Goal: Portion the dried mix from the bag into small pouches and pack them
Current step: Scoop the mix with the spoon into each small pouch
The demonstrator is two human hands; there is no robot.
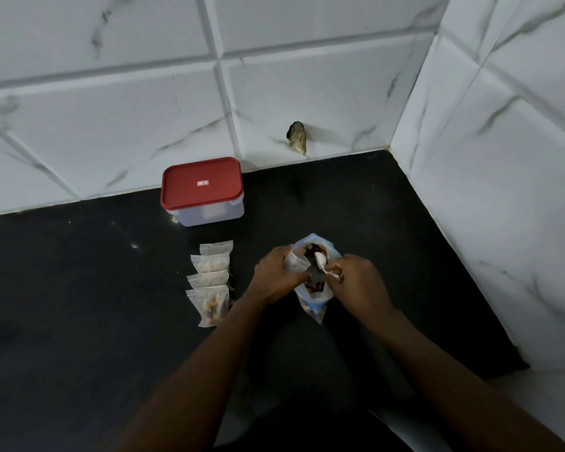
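Fingers point(291, 277) of the left hand point(276, 275) curled round a small pouch point(296, 261) of clear plastic, held right at the left edge of the bag's opening. Right hand point(356, 282) just across from it, fingers point(346, 261) pinching the handle of a white spoon point(322, 260), with the bowl of the spoon over the open bag and close beside the pouch. Cannot tell whether anything lies on the spoon. Hands near each other but apart, bag between them.

Bag point(313, 300) standing on the black bench point(79, 288), clear with a blue rim, mouth spread wide. Dried mix point(313, 248) visible inside as dark brown and reddish pieces, more showing through the lower wall.

Left of the hands, a row of pouches point(209, 278), four of them, running away from the person, flat on the bench and overlapping like shingles. Light and brown bits plain in the nearer ones, the farthest too faint to judge. Beyond the row, near the wall, a plastic container point(209, 216) with translucent sides and a red lid point(202, 187) closed on top, small label at the lid's middle.

White marble-look tiles point(111, 109) behind and to the right of the bench, meeting in a corner. Dark broken patch point(297, 138) low on the back wall, just above the bench edge.
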